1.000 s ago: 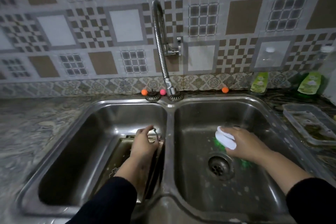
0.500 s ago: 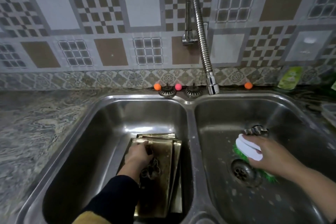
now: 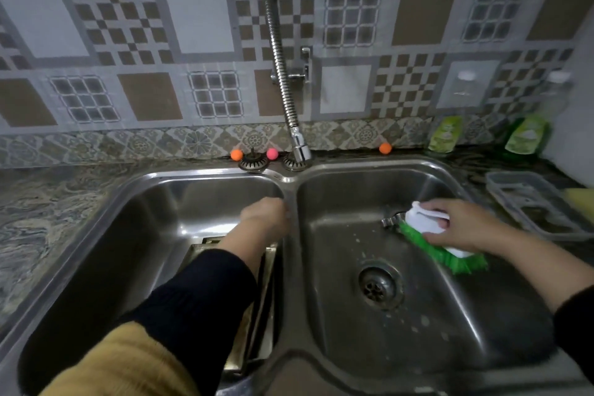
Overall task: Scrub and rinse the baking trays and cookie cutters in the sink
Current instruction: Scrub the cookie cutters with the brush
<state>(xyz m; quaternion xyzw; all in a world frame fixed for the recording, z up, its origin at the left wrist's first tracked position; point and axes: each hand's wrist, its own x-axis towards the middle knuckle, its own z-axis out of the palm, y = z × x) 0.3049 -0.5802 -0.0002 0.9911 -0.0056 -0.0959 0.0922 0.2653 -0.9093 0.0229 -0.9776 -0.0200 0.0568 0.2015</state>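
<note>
We look down on a double sink point(image 3: 289, 185). The left hand point(image 3: 265, 214) is raised over the left basin near the divider; motion blur hides its fingers, so we cannot tell whether it grips anything. Beneath its forearm, the baking trays point(image 3: 205, 246) lie stacked on the left basin floor. In the right basin, the right hand point(image 3: 463, 225) grips a white-handled brush point(image 3: 427, 228) with green bristles, beside a metal cookie cutter point(image 3: 389, 220) at the far wall. The faucet point(image 3: 283, 74) hangs above the divider.
</note>
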